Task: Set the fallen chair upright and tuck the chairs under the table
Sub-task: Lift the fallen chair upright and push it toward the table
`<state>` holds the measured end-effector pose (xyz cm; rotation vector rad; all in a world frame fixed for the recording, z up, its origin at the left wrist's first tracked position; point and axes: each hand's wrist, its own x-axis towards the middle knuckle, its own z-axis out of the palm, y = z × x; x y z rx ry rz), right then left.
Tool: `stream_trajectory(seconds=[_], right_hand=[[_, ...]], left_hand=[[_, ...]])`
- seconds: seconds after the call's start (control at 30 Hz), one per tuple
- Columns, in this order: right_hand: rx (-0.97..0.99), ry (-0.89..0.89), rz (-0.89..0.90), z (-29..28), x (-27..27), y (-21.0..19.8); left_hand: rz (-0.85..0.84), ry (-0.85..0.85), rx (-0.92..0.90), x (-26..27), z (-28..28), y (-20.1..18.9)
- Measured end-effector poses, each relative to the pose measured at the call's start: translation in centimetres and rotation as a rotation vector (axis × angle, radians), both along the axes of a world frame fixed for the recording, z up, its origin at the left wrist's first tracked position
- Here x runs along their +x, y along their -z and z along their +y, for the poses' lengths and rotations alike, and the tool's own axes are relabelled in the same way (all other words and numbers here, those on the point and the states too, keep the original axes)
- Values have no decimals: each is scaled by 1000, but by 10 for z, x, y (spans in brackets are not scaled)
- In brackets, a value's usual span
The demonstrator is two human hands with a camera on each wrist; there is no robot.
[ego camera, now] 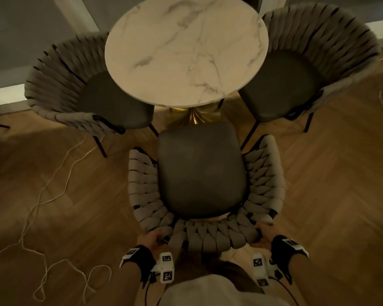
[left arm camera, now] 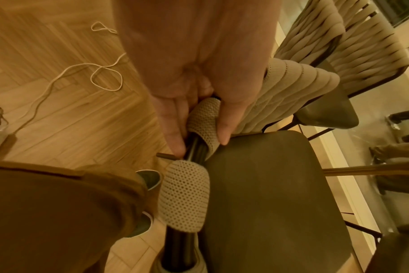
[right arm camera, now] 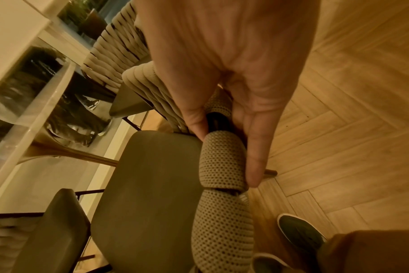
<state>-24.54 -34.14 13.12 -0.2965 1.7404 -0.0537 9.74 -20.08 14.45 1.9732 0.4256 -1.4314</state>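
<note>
Three woven-backed chairs stand upright around the round marble table (ego camera: 186,49): the near chair (ego camera: 201,171) has its seat front close to the table's gold pedestal but not under the top, while the left chair (ego camera: 84,91) and right chair (ego camera: 296,69) have their seats partly under the table's edge. Both hands grip the near chair's back rail, the left hand (ego camera: 154,237) and the right hand (ego camera: 263,236) at its two rear corners, each thumb and fingers wrapped around the dark frame.

Both arms reach forward and down; the left hand (ego camera: 154,237) and right hand (ego camera: 262,236) each grip something, fingers (left arm camera: 175,140) curled.
</note>
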Motion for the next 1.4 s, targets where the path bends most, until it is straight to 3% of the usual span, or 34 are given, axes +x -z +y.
stream_trajectory(seconds=[0.37,0.7,1.4], right_hand=[[22,-3,-35,-83,51,-5],[-20,3,2,-138,83,-4],[-75,1,23,-130,101,17]], left_hand=[[-36,15,-10,39,-91,5],[-58,1,-7,69,-136,28],[-107,63,9,94,-139,24]])
